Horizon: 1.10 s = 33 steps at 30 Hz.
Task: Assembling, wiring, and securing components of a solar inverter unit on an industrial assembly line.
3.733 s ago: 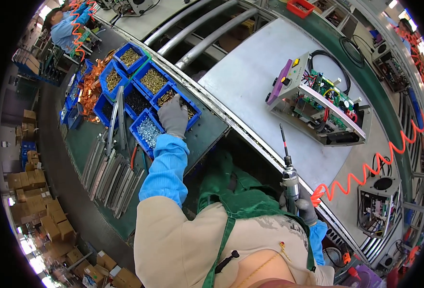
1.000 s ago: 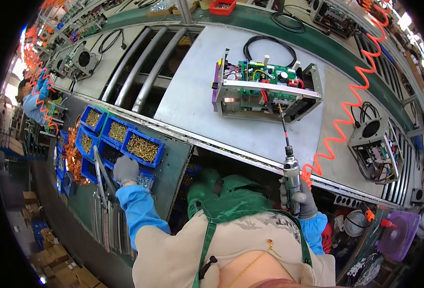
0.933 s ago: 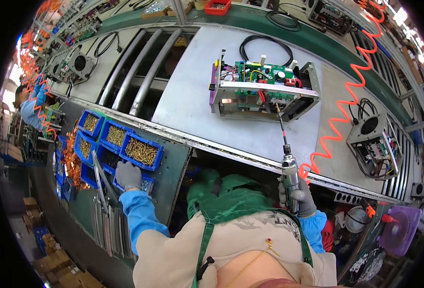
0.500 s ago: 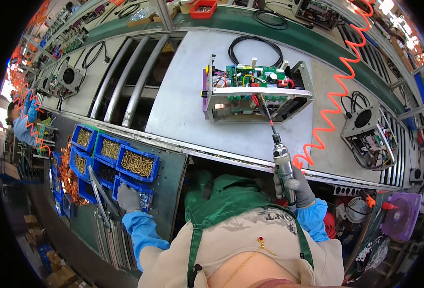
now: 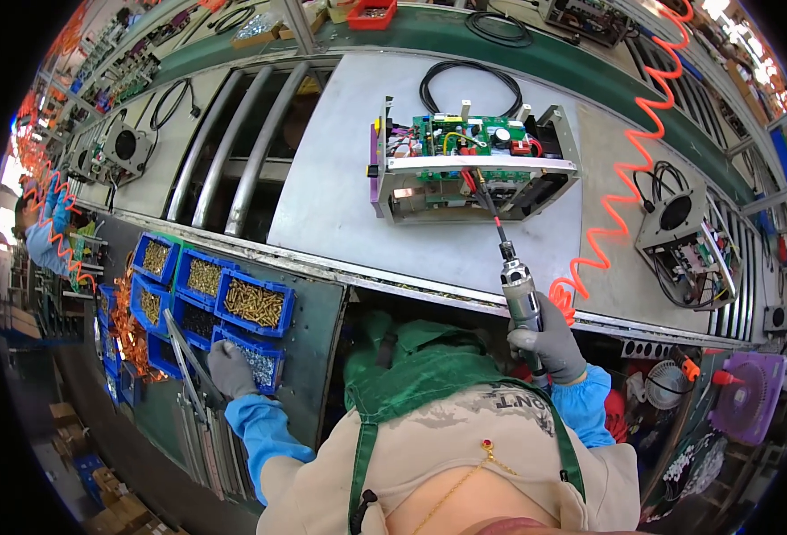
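Observation:
My right hand (image 5: pixel 551 341), in a grey glove, is wrapped round a silver air screwdriver (image 5: pixel 523 301). Its long thin bit (image 5: pixel 498 223) points up and away, reaching the front of an open-framed electronic unit (image 5: pixel 478 166) with a green circuit board. Where exactly the tip ends among the red wires is hard to make out. My left hand (image 5: pixel 231 368), gloved in grey too, is at the near edge of a blue bin of small silver screws (image 5: pixel 264 366). Its fingers look curled together; anything between them is too small to see.
More blue bins with brass-coloured fasteners (image 5: pixel 253 303) and black screws (image 5: pixel 197 321) stand alongside. Metal strips (image 5: pixel 186 343) lean by my left hand. A coiled orange air hose (image 5: pixel 621 192) hangs to the right. Another unit (image 5: pixel 679 236) sits at the right; metal rollers (image 5: pixel 251 156) lie left.
My left hand has drawn back slightly from the silver screws, showing more of them. The screwdriver has shifted a little left, and my right thumb now lies across its body.

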### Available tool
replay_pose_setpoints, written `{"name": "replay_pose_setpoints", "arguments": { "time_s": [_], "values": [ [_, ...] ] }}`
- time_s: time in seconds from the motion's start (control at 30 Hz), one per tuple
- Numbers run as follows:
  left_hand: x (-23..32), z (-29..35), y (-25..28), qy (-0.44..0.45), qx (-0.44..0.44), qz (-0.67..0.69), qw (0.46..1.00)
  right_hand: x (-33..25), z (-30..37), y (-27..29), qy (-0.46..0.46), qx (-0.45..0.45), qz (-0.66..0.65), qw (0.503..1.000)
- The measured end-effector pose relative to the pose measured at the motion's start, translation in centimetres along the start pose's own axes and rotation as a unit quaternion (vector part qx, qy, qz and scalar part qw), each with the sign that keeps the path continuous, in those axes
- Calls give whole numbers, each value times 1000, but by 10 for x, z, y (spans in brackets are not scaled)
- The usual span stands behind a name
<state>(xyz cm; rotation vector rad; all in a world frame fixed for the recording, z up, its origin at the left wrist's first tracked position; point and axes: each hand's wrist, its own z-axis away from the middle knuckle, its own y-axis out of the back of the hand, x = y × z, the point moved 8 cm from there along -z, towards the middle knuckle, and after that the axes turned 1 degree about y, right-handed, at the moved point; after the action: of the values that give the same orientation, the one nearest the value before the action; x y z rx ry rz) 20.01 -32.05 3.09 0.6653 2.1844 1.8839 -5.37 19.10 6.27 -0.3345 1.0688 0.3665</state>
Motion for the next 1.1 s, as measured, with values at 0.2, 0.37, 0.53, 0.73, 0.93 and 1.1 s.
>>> {"name": "replay_pose_setpoints", "arguments": {
  "time_s": [0.2, 0.37, 0.53, 0.73, 0.93, 1.1],
  "values": [
    [167, -22, 77, -196, 62, 423, 882, -31, 22, -15, -4, -80, -324, 943],
    [388, 55, 126, -562, -71, 493, 661, -44, 28, -27, -26, -1, -194, 981],
    [496, 74, 87, -668, -111, 290, 676, -56, 37, -31, -31, 12, -244, 969],
    [512, 74, 74, -647, -185, 274, 687, -70, 39, -37, -45, 29, -182, 982],
    [514, 68, 71, -653, -178, 295, 674, -74, 35, -39, -51, 30, -166, 984],
    [511, 65, 71, -641, -189, 302, 680, -73, 31, -47, -42, 27, -162, 986]
  ]
}}
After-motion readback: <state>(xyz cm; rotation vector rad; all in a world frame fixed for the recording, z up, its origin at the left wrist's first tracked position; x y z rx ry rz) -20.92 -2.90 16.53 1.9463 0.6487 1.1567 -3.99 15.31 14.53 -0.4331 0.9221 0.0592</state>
